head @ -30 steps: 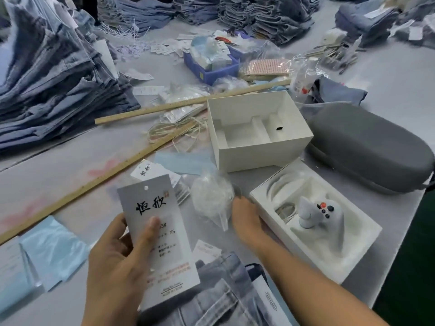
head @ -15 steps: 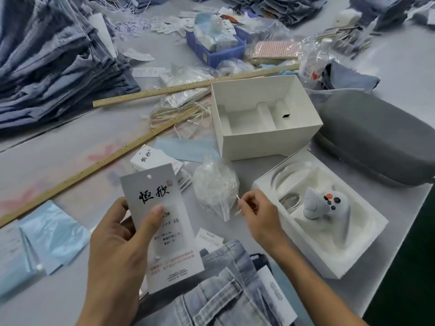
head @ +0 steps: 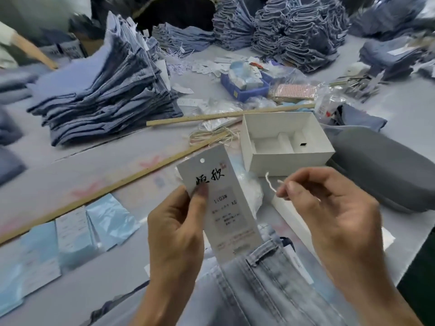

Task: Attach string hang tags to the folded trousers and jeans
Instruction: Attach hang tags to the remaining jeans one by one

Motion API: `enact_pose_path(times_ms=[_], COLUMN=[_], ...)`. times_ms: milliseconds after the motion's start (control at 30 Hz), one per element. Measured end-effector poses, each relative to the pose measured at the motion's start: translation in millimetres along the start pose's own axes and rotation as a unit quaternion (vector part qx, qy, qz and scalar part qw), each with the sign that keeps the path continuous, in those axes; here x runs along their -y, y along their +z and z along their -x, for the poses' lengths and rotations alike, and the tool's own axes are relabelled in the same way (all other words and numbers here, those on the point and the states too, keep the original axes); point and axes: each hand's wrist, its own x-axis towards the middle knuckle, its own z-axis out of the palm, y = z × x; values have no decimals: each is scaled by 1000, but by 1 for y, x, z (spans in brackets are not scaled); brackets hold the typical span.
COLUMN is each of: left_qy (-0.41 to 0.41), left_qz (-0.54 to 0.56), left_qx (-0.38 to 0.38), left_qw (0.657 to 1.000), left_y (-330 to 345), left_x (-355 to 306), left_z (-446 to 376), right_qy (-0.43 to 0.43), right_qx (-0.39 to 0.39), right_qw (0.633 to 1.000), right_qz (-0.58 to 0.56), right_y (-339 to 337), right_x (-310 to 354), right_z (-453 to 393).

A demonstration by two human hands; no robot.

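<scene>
Pinched: stiff light tag (head: 221,205) under left hand (head: 179,234) thumb; limp thin string (head: 270,184) in right hand (head: 329,208) fingertips. Best gripped near string tip for threading hole (head: 202,160).

I'm seeing a matt white card hang tag (head: 220,203) pinched in the left hand (head: 175,234), thin white string (head: 270,185) in the right hand (head: 329,212), pale rough denim jeans (head: 266,290) lying below both.

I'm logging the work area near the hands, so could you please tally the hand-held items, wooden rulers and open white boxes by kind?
Hang tag, held in the left hand: 1
String, pinched in the right hand: 1
Wooden rulers: 2
Open white box: 1
Total: 5
</scene>
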Motion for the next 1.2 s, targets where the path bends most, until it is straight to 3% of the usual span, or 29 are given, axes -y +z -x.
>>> enact_pose_path(times_ms=[200, 533, 867, 1200], left_qy=[1, 31, 95, -11], left_qz=[28, 5, -42, 66], left_qx=[69, 84, 138, 142], left_qw=[997, 996, 985, 988], left_y=[-16, -39, -55, -78], left_x=[-28, -42, -49, -59], left_z=[32, 64, 77, 65], right_qy=[-133, -162, -185, -187], right_qx=[4, 0, -25, -10], right_qw=[984, 948, 938, 950], right_qz=[119, 274, 293, 250], right_y=[55, 69, 71, 76], right_x=[51, 67, 75, 72], right_z=[21, 49, 63, 79])
